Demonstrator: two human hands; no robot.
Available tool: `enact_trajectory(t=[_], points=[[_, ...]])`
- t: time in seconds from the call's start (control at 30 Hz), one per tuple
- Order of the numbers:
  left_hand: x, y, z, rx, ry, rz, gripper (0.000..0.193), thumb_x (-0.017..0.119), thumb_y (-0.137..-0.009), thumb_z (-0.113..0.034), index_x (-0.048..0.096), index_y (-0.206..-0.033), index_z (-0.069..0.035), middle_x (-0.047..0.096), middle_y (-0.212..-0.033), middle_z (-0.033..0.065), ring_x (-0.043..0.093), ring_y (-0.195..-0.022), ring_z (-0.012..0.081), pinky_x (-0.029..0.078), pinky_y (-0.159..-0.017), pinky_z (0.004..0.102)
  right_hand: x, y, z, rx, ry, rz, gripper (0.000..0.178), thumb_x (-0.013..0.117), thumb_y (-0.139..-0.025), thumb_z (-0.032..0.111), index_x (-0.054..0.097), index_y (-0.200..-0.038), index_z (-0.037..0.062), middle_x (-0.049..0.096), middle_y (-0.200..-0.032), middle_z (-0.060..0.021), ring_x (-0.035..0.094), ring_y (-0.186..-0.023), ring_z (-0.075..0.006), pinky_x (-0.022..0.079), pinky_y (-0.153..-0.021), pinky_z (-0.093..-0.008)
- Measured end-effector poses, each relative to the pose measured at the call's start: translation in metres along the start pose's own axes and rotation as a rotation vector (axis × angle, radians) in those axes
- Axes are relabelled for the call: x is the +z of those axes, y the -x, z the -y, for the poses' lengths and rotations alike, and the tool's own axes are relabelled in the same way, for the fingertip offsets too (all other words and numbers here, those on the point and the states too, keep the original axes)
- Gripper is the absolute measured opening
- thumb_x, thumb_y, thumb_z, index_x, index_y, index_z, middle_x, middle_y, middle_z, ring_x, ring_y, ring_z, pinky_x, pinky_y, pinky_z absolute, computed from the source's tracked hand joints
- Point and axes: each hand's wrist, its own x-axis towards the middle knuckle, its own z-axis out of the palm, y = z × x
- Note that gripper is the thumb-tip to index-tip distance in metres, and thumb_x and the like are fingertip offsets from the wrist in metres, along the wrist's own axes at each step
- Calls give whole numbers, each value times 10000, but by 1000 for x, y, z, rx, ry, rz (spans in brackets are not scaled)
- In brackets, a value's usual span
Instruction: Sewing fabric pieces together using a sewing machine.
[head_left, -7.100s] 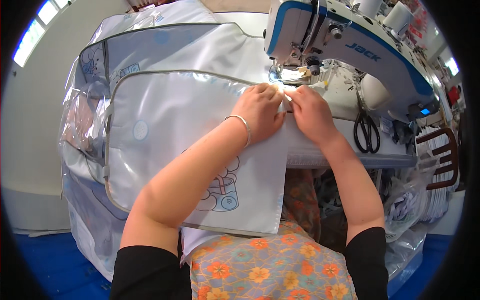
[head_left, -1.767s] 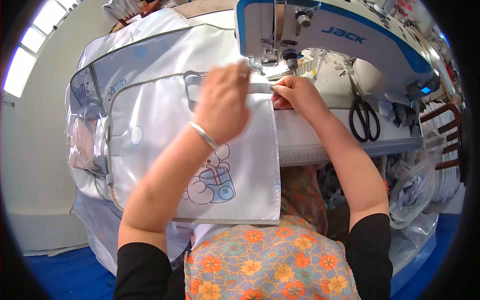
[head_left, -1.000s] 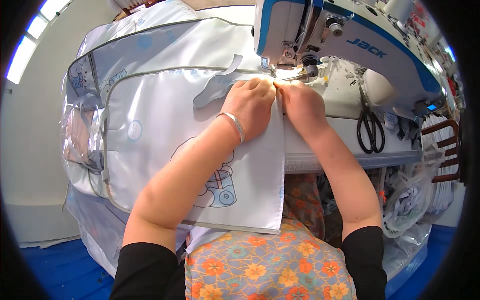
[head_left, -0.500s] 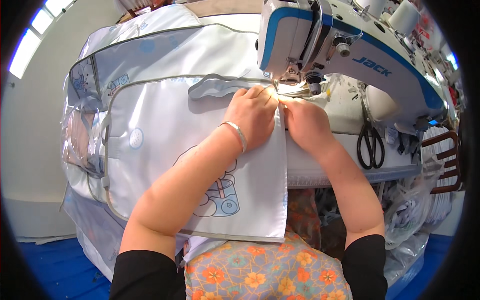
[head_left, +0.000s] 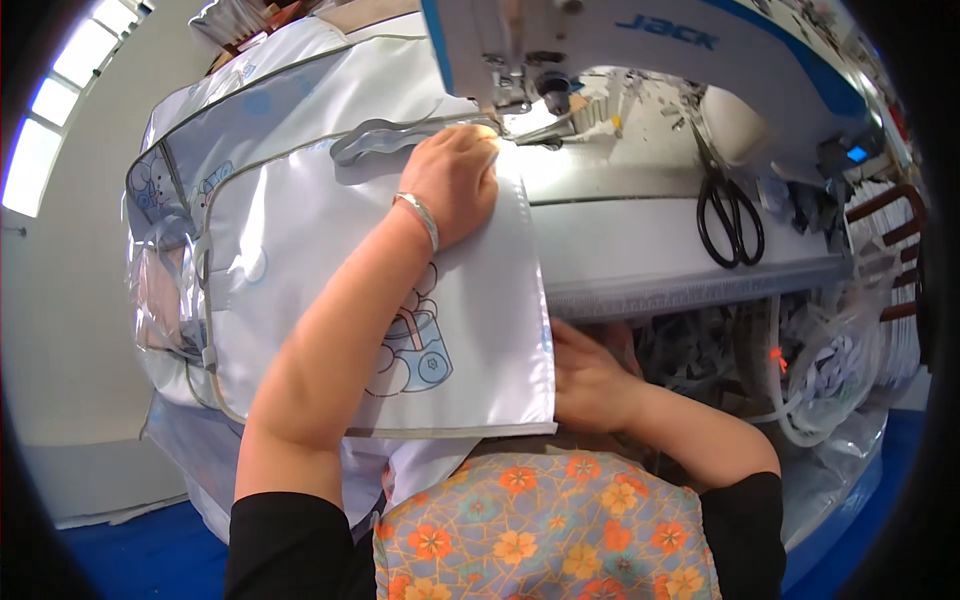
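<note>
A white fabric panel (head_left: 300, 290) with a printed cartoon drink cup and grey binding lies across the machine bed and hangs over its front edge. My left hand (head_left: 455, 185) is closed on the panel's far right corner, just in front of the sewing machine's presser foot (head_left: 512, 100). A loose grey strap (head_left: 365, 150) curls on the panel beside that hand. Lower down, my right hand (head_left: 590, 380) is at the panel's hanging right edge, below the table front. Its fingertips are hidden behind the fabric, so its grip does not show.
The sewing machine (head_left: 660, 60) arches over the back right. Black-handled scissors (head_left: 730, 220) lie on the table beside a white rounded object (head_left: 732, 125). A ruler strip (head_left: 680, 290) runs along the table edge. Clear plastic bags (head_left: 840, 350) with scraps hang at right.
My right hand has left the presser foot and come down toward me to the panel's side edge. My left hand stays near the foot on the fabric. The view has shifted right.
</note>
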Motion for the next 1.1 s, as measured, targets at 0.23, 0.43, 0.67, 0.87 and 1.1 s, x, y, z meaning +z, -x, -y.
enact_trajectory(t=[0.23,0.43,0.67,0.87,1.1], points=[[-12,1,-7,-13,1,87,234,600,-824,-83,665,-1038,-13,666,-1127,166,613,-1102,351,485,-980,432,16,-28,44,240,-472,-102,361,627,-773,39,675,-1129,68,676,-1037,-109,649,-1009,-342,536,-888,-443],[-11,3,-5,-46,-5,138,256,623,-842,-112,662,-1075,-12,658,-1207,173,601,-1161,346,474,-1017,421,-5,0,44,266,-586,-233,308,683,-722,3,740,-1020,56,716,-1016,-122,666,-1011,-340,540,-874,-396],[-3,0,4,19,-46,108,248,621,-845,-85,671,-1080,-21,659,-1222,149,593,-1182,329,466,-1030,418,-1,8,34,239,-597,-205,324,680,-751,-23,744,-1061,45,721,-1058,-131,665,-1003,-354,520,-906,-401],[-17,-11,-5,99,-128,173,221,594,-809,-34,664,-1019,-34,675,-1098,142,615,-1098,336,490,-968,425,-11,0,22,340,-711,-176,310,664,-765,-43,741,-1056,29,718,-1071,-157,668,-1033,-358,519,-938,-400],[-26,-10,-17,2,-94,341,241,597,-777,-36,662,-1009,-49,658,-1099,154,623,-1040,354,492,-934,454,-17,-12,7,460,-781,-183,243,682,-791,-11,738,-1026,17,717,-1091,-171,676,-1047,-361,518,-962,-401]])
